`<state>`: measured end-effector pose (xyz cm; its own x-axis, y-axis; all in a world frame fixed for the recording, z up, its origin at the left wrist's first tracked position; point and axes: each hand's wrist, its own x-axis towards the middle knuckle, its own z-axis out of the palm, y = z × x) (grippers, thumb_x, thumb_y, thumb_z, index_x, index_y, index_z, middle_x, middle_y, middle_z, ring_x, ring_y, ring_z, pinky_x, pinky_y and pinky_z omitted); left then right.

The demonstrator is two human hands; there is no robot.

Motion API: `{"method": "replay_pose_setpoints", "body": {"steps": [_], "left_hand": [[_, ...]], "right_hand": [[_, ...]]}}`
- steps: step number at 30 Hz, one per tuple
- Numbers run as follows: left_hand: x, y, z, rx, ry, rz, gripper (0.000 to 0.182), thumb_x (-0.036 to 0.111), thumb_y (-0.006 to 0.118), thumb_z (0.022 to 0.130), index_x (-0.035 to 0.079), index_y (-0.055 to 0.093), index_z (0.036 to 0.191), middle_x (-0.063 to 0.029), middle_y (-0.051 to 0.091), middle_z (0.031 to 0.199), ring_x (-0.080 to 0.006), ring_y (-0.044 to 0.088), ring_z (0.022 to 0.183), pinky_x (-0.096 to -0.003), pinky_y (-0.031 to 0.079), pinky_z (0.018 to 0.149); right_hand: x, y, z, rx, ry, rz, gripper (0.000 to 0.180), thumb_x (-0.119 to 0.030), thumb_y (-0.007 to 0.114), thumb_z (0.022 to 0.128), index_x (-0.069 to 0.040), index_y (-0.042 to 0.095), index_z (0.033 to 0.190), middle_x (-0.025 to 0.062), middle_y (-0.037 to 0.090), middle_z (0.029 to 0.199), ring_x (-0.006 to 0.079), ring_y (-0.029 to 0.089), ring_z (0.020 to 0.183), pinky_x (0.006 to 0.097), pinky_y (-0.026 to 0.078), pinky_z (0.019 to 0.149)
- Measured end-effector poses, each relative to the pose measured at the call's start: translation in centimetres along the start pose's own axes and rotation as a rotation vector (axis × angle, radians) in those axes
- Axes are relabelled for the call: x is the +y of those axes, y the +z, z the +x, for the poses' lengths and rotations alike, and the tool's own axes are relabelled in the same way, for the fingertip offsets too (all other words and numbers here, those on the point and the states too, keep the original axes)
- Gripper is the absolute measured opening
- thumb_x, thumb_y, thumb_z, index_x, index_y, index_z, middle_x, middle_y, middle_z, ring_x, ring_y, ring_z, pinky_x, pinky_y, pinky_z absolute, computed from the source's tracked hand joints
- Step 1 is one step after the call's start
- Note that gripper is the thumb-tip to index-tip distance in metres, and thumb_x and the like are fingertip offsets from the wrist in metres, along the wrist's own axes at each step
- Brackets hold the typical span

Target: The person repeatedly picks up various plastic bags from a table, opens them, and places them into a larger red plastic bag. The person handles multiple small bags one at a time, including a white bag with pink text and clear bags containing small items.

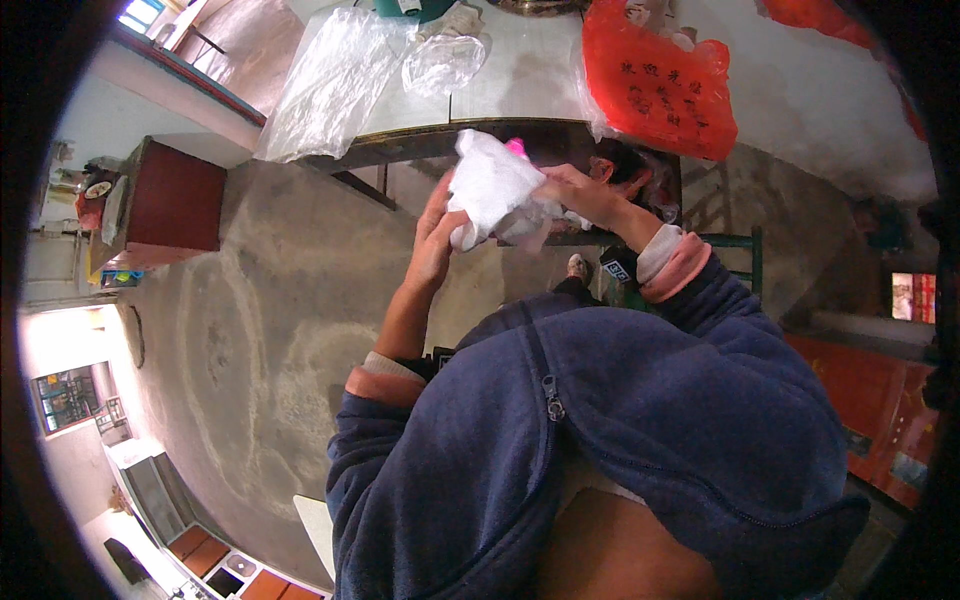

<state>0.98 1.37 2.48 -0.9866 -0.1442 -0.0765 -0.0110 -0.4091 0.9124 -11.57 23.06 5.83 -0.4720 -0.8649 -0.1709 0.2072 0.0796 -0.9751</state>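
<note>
Both my hands hold a crumpled white cloth [495, 180] in front of the table's near edge. My left hand [436, 236] grips its left side, with the thumb bent over the front. On the cloth's right side, my right hand [589, 195] has its fingers closed on the fabric; the fingertips are partly hidden. A small bright pink piece [517, 148] shows behind the cloth's top edge, and I cannot tell what it is. Below the cloth hangs a paler, thin fold that is blurred.
Ahead stands a white-topped table [517, 82]. On it lie a clear plastic sheet [341, 75], a clear plastic bag [442, 64] and a red plastic bag [660, 90] bearing writing. Several items fill a shelf under the tabletop. A green chair [739, 241] is at right, a dark red cabinet [176, 199] at left.
</note>
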Motion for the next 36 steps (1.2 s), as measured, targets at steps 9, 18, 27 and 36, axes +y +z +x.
{"method": "replay_pose_setpoints", "body": {"steps": [9,18,27,36], "left_hand": [[0.6,-0.1,-0.8,-0.227,-0.236,0.203,0.029,0.019,0.059,0.083,-0.002,0.062,0.104,-0.0014,0.061,0.096,-0.0104,0.054,0.082,-0.0246,0.042,0.075],[1.4,3.3,-0.5,-0.063,-0.244,0.188,0.033,0.013,0.067,0.076,0.001,0.06,0.105,-0.0033,0.064,0.093,-0.0126,0.059,0.084,-0.0271,0.046,0.074],[1.2,1.2,-0.3,0.11,-0.183,-0.253,0.04,0.007,0.068,0.075,0.0,0.055,0.112,-0.0059,0.062,0.101,-0.0191,0.06,0.09,-0.0315,0.047,0.08],[-1.2,-0.5,0.2,0.128,-0.068,0.063,0.044,0.014,0.071,0.074,0.0,0.056,0.113,-0.0074,0.062,0.104,-0.0187,0.06,0.091,-0.0319,0.048,0.08]], "right_hand": [[1.6,2.0,1.6,0.2,-0.066,-0.027,0.026,-0.02,0.056,0.085,-0.003,0.061,0.103,-0.0001,0.059,0.078,0.008,0.054,0.062,0.0229,0.045,0.049],[1.8,3.8,1.4,0.402,-0.459,-0.525,0.02,-0.016,0.06,0.084,-0.001,0.063,0.097,0.0075,0.066,0.085,0.0137,0.059,0.076,0.0297,0.048,0.07],[1.3,-0.1,1.2,0.299,0.17,0.207,0.027,-0.024,0.059,0.09,-0.004,0.062,0.108,0.0017,0.064,0.093,0.0115,0.06,0.079,0.0246,0.049,0.068],[0.4,3.0,1.0,0.393,-0.373,-0.525,0.018,-0.014,0.057,0.086,0.003,0.055,0.079,0.0177,0.05,0.063,0.012,0.049,0.058,0.0336,0.04,0.055]]}}
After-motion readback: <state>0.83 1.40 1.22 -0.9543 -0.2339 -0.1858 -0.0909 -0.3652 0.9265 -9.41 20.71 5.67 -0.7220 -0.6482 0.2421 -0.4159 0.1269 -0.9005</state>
